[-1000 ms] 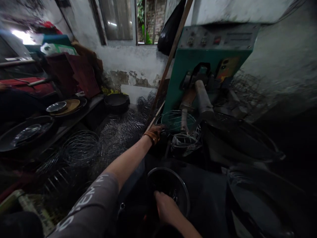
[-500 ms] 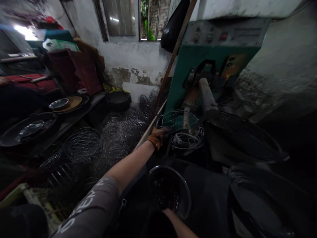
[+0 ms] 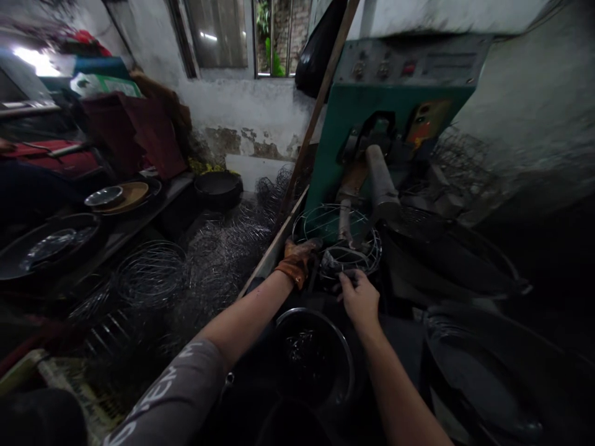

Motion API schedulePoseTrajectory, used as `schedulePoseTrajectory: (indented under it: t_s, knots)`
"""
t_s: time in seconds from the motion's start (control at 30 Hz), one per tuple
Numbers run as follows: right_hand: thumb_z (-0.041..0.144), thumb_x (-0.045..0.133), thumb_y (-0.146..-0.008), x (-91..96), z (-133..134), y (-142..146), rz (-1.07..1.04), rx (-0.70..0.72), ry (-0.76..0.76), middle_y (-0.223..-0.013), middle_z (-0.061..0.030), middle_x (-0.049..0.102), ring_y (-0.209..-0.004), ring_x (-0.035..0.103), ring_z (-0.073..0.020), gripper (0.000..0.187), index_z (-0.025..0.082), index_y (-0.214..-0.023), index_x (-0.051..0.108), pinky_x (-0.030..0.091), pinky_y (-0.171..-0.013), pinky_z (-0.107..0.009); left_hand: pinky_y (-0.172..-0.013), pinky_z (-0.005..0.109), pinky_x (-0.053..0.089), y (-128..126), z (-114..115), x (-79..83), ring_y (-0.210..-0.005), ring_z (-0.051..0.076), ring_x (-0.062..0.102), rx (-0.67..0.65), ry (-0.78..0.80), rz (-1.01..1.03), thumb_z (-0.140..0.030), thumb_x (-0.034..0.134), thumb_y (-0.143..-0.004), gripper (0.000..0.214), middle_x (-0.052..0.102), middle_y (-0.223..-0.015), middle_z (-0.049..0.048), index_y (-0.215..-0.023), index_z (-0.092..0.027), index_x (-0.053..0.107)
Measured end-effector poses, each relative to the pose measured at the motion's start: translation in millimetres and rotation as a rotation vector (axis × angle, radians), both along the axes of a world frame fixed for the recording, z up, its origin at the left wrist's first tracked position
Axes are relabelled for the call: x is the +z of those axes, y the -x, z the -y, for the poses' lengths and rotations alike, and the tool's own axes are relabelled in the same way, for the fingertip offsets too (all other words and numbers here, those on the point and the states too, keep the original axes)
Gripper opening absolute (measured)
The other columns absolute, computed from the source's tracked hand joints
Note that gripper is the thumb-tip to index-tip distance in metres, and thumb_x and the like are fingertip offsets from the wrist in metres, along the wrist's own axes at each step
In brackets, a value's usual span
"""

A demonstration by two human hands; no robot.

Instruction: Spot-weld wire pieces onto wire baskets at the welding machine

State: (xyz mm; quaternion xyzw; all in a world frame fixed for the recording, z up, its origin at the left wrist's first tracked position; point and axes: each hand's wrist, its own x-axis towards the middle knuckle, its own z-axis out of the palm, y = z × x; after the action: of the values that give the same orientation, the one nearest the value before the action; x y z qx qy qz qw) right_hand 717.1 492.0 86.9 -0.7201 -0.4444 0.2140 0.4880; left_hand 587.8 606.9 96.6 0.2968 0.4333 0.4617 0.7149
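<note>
One wire rack (image 3: 328,232) sits beyond the right hand (image 3: 360,300), whose fingers pinch together, any catch too dim to tell. The left hand (image 3: 296,259) clasps its rim, presumably for steadiness; the bowl (image 3: 343,341) lies handily below.

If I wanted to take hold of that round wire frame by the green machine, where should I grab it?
Probably the left rim of the wire frame, coming from the near left, beside the gloved left hand. The rim looks thin enough to pinch, and the green machine crowds the far side.

Dark pans (image 3: 17,262), seemingly on a bench (image 3: 136,224)
</note>
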Motion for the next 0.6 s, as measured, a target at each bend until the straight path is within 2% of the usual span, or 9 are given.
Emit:
schedulePoseTrajectory:
  t_s: [0.1,0.17,0.23,0.33,0.43,0.6]
  knots:
    - [0.066,0.051,-0.075,-3.7,-0.7,-2.3,0.021,-0.028,0.016,-0.056,-0.0025,0.063,-0.043,0.059,-0.0231,0.043,0.025,-0.083,0.056,0.05,-0.053,-0.036,-0.082,0.034,0.055,0.8,1.2,-1.0,-0.085,0.023,0.068,0.05,0.067,-0.042,-0.024,0.086,-0.079,0.03,0.069,-0.08,0.0047,-0.101,-0.018,0.066]
    - [0.066,0.052,-0.073,-1.3,-0.9,-3.9,-0.013,-0.049,0.019,-0.057,-0.0029,0.063,-0.042,0.059,-0.0234,0.043,0.025,-0.083,0.056,0.05,-0.05,-0.036,-0.08,0.033,0.055,2.0,1.7,1.6,-0.081,0.021,0.066,0.045,0.1,-0.052,-0.02,0.079,-0.085,0.015,0.066,-0.075,0.0041,-0.091,-0.018,0.065]
    - [0.068,0.054,-0.071,0.9,-1.6,-4.9,-0.068,-0.065,0.019,-0.058,-0.0036,0.064,-0.044,0.062,-0.0244,0.045,0.025,-0.084,0.056,0.051,-0.049,-0.035,-0.081,0.033,0.055,3.2,1.5,5.1,-0.082,0.021,0.066,0.022,0.116,-0.031,-0.017,0.071,-0.09,0.011,0.064,-0.072,0.0044,-0.083,-0.018,0.062]
    - [0.072,0.059,-0.07,0.2,-3.0,-5.6,-0.136,-0.06,0.008,-0.062,-0.0048,0.067,-0.05,0.066,-0.0263,0.049,0.025,-0.086,0.056,0.054,-0.05,-0.035,-0.087,0.037,0.055,3.5,-0.1,6.7,-0.091,0.025,0.068,-0.023,0.111,0.041,-0.02,0.072,-0.09,0.005,0.068,-0.076,0.0064,-0.091,-0.018,0.067]
    - [0.075,0.06,-0.071,-4.0,-4.6,-7.0,-0.155,-0.039,0.005,-0.062,-0.0048,0.066,-0.051,0.066,-0.0265,0.054,0.024,-0.088,0.056,0.056,-0.051,-0.036,-0.09,0.039,0.055,0.5,-2.7,0.7,-0.098,0.028,0.069,-0.006,0.074,0.074,-0.023,0.079,-0.085,0.02,0.072,-0.083,0.009,-0.103,-0.018,0.07]
    - [0.075,0.061,-0.071,-8.1,-9.4,-12.2,-0.154,-0.031,0.004,-0.063,-0.0046,0.066,-0.053,0.066,-0.0262,0.054,0.024,-0.088,0.058,0.057,-0.051,-0.037,-0.091,0.045,0.054,-5.5,-7.6,-14.1,-0.1,0.032,0.067,-0.013,0.02,0.033,-0.024,0.082,-0.081,0.024,0.073,-0.087,0.0118,-0.099,-0.018,0.069]
